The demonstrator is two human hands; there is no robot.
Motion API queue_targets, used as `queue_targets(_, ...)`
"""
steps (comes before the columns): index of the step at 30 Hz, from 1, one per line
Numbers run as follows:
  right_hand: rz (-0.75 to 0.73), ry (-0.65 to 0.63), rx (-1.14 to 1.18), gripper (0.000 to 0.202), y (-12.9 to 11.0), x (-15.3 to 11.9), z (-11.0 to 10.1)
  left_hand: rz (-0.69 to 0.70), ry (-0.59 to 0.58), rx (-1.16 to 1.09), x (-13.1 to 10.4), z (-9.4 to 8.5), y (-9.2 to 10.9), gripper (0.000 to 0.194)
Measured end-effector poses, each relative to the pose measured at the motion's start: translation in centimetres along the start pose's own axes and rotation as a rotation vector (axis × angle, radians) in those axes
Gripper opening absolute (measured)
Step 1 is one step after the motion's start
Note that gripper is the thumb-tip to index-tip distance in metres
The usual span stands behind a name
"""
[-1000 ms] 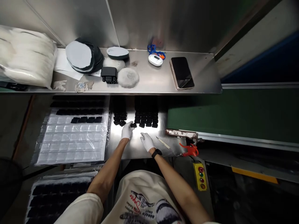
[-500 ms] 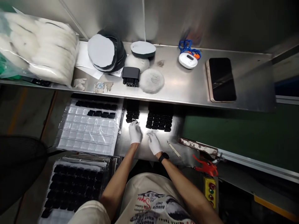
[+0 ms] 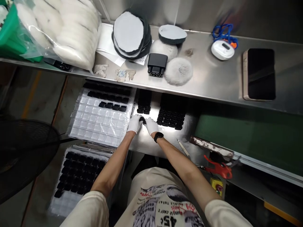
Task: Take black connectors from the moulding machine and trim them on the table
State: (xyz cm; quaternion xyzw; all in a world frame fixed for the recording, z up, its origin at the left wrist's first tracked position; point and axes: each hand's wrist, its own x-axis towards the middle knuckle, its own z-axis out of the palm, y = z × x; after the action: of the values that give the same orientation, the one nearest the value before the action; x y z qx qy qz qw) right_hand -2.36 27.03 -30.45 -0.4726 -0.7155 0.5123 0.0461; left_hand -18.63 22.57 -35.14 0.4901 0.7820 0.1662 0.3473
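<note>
My left hand (image 3: pixel 134 124) and my right hand (image 3: pixel 151 125), both in white gloves, meet over the metal bench. Small black pieces (image 3: pixel 142 120) are pinched between their fingertips; how many is too small to tell. Just beyond them stand short rows of black pieces (image 3: pixel 143 105). A larger block of black pieces (image 3: pixel 170 116) lies right of my right hand. Left of my left hand is a clear plastic tray (image 3: pixel 96 121) of square pockets, with black pieces in its far rows and several in a part-filled row.
Above the bench runs a metal shelf (image 3: pixel 208 83) with a phone (image 3: pixel 260 75), fluffy pads (image 3: pixel 179 71) and bagged pads (image 3: pixel 71 31). A second tray (image 3: pixel 58 205) sits lower left. Tweezers (image 3: pixel 183 147) and red-handled pliers (image 3: pixel 219 168) lie right. A black mesh fan (image 3: pixel 28 151) stands left.
Both hands have come together, with black pieces now between their fingertips. Pieces at the near end of the short rows are gone from there. The whole view has shifted.
</note>
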Motion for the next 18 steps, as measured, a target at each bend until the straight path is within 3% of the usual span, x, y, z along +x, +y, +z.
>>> queue_targets(5, 0.172, 0.023, 0.047, 0.035, 0.2, -5.4, -0.1, -0.037, -0.101, -0.176, -2.1, 0.8, 0.2, 0.031)
queue_targets(8, 0.263, 0.056, 0.08, 0.027, 0.5, -9.6, -0.3, -0.099, -0.13, -0.339, -4.8, 1.1, 1.1, 0.031)
queue_targets(11, 0.28, 0.094, 0.232, 0.027, 0.4, -15.1, -1.9, -0.15, -0.206, -0.526, -10.0, 0.7, 3.5, 0.035)
queue_targets(13, 0.251, 0.11, 0.371, 0.033, -0.1, -19.4, -3.8, -0.172, -0.324, -0.682, -14.7, -0.4, 6.0, 0.04)
queue_targets(16, 0.205, 0.1, 0.484, 0.039, -2.1, -25.4, -7.5, -0.271, -0.629, -1.115, -21.5, -3.6, 10.8, 0.044)
queue_targets(18, 0.162, 0.089, 0.482, 0.04, -3.8, -28.6, -9.5, -0.373, -0.789, -1.287, -25.0, -6.1, 14.0, 0.033)
